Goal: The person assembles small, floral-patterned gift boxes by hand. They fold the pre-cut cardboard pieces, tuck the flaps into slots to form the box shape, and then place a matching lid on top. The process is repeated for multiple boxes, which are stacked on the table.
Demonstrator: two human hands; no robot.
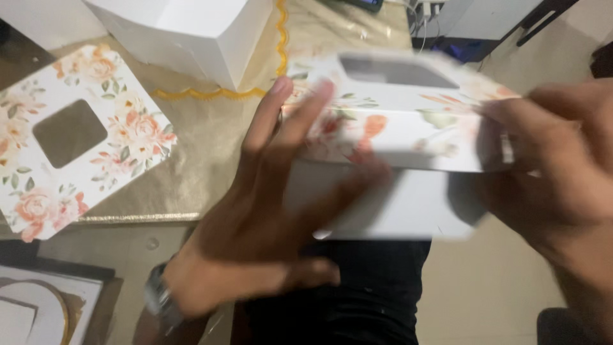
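Floral box (pixel 396 121): white cardboard with a peach flower print and a rectangular window cut in the top panel. It is held up between both hands, out over the near edge of the tabletop (pixel 198 153) and above the person's lap. Heavy motion blur, so edges are soft. A plain white panel hangs below the printed part.

Left hand (pixel 268 217): grip is spread, not closed round anything. Fingers (pixel 271 108) are splayed against the box's left end, thumb across the front lower face. There is a watch (pixel 159 297) on the wrist.

Right hand (pixel 555 172): grip wrapped on the box's right end, fingers over the front face. Blurred, so I can't tell the exact finger placement.

Around it:
- A flat floral lid piece (pixel 70 140), same print with a square window, lies on the tabletop well left of the box, angled.
- A plain white open box (pixel 191 32) sits at the far side of the tabletop, top left.
- The tabletop has a gold cloth with a scalloped yellow trim (pixel 211 94).
- Round gold-rimmed boards (pixel 32 306) lie at bottom left, partly cut off by the frame.
- The person's dark trousers (pixel 357 294) are below the box.
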